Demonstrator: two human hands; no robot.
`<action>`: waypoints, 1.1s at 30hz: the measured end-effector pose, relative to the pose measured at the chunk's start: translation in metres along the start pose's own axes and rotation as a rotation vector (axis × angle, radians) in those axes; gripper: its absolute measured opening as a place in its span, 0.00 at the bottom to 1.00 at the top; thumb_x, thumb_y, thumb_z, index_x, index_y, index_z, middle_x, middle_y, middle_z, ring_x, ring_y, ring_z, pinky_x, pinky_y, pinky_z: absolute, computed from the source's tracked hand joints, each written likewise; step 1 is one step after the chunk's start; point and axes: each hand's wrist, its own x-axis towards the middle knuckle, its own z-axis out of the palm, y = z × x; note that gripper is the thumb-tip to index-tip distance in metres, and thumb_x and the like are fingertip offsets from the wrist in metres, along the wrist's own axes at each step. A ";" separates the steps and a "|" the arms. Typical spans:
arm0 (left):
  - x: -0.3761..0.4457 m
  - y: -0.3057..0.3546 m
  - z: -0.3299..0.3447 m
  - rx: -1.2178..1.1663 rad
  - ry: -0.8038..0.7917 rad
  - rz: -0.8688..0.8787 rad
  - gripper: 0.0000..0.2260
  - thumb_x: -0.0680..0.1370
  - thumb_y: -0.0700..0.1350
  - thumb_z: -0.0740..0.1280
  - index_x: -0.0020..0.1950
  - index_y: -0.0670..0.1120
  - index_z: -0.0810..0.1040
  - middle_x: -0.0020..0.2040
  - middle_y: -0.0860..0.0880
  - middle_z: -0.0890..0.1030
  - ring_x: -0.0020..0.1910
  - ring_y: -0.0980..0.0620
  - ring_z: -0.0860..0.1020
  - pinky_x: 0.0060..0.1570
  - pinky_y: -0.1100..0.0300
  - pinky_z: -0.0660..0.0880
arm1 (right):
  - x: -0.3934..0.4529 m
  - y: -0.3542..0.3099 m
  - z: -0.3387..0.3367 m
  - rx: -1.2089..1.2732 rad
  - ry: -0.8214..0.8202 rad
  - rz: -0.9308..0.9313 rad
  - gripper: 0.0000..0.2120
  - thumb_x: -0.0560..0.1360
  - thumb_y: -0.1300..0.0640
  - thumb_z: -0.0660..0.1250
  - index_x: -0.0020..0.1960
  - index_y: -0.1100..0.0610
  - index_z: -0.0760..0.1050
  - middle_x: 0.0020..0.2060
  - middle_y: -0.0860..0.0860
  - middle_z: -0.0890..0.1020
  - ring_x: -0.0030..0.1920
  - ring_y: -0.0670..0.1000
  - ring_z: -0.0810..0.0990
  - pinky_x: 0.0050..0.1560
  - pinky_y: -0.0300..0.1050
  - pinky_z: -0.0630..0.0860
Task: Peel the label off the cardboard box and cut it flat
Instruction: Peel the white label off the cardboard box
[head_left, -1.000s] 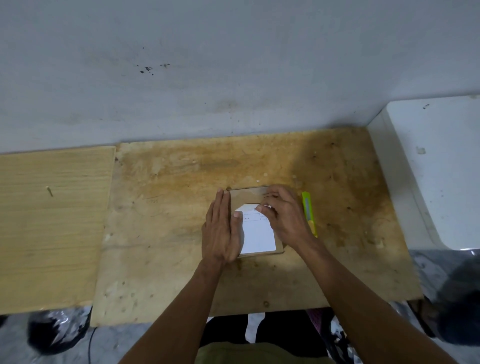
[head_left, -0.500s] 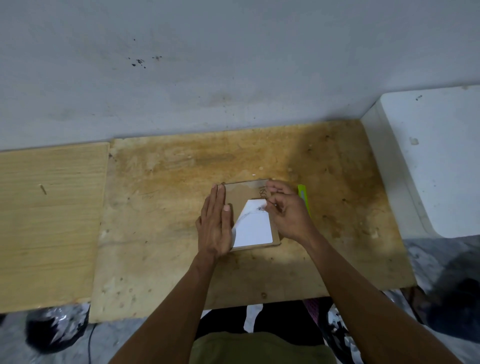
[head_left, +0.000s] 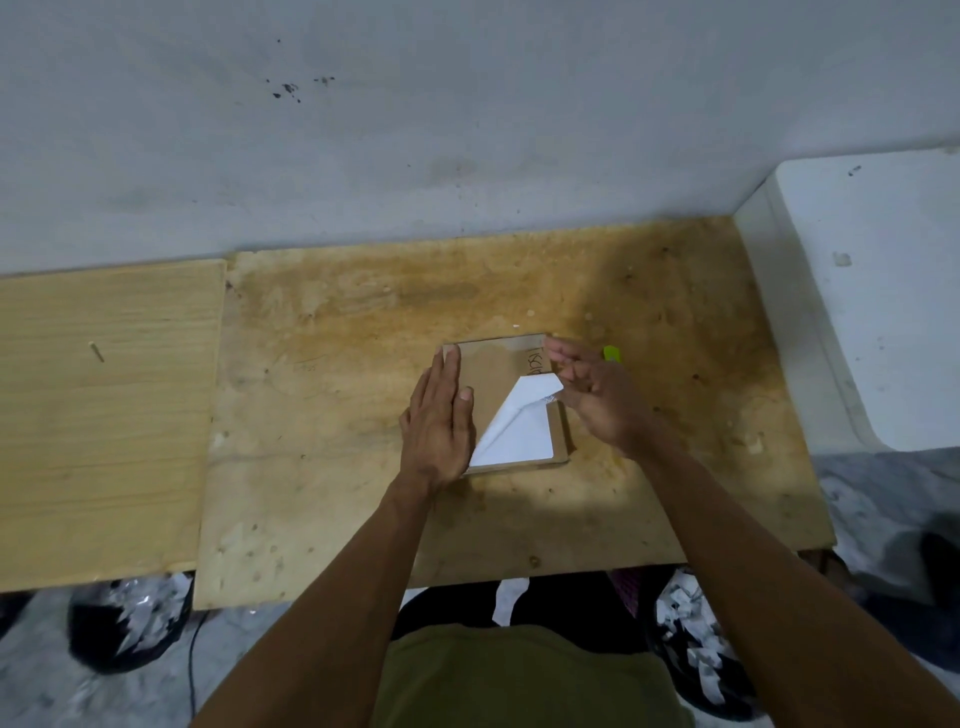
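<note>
Lying against a grey wall (head_left: 467, 130) are two wooden boards: a stained board (head_left: 363, 322) in the middle and a paler board (head_left: 104, 415) at the left. One white block (head_left: 883, 291) is standing at the right. One cardboard box (head_left: 493, 374) is lying flat on the stained board. The left hand (head_left: 436, 421), fingers straight, is pressing the box's left side. The right hand (head_left: 597, 395) is pinching the one white label (head_left: 519, 431), its far corner lifting away. One green cutter (head_left: 612, 353) is showing beyond the right hand, mostly hidden.

Illegible black scrawl on cardboard box (head_left: 493, 374)
</note>
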 end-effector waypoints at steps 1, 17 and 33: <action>0.000 0.000 0.001 0.001 -0.002 -0.004 0.26 0.83 0.59 0.44 0.82 0.59 0.47 0.82 0.58 0.51 0.81 0.53 0.51 0.75 0.40 0.56 | -0.001 0.000 -0.001 0.081 -0.025 0.048 0.06 0.75 0.71 0.66 0.39 0.70 0.74 0.69 0.45 0.71 0.69 0.44 0.71 0.64 0.46 0.73; 0.004 0.001 0.003 0.106 -0.025 0.033 0.27 0.83 0.58 0.42 0.82 0.53 0.45 0.83 0.51 0.51 0.81 0.47 0.52 0.75 0.40 0.59 | -0.015 -0.001 0.000 0.735 -0.033 0.322 0.21 0.76 0.71 0.60 0.69 0.65 0.69 0.75 0.56 0.65 0.72 0.47 0.66 0.67 0.50 0.68; -0.003 0.024 -0.003 0.254 -0.034 -0.050 0.28 0.83 0.56 0.43 0.82 0.51 0.47 0.83 0.47 0.51 0.78 0.40 0.60 0.67 0.35 0.67 | -0.005 -0.015 -0.022 0.492 -0.106 0.376 0.16 0.78 0.70 0.61 0.66 0.70 0.71 0.69 0.57 0.73 0.63 0.54 0.77 0.57 0.49 0.76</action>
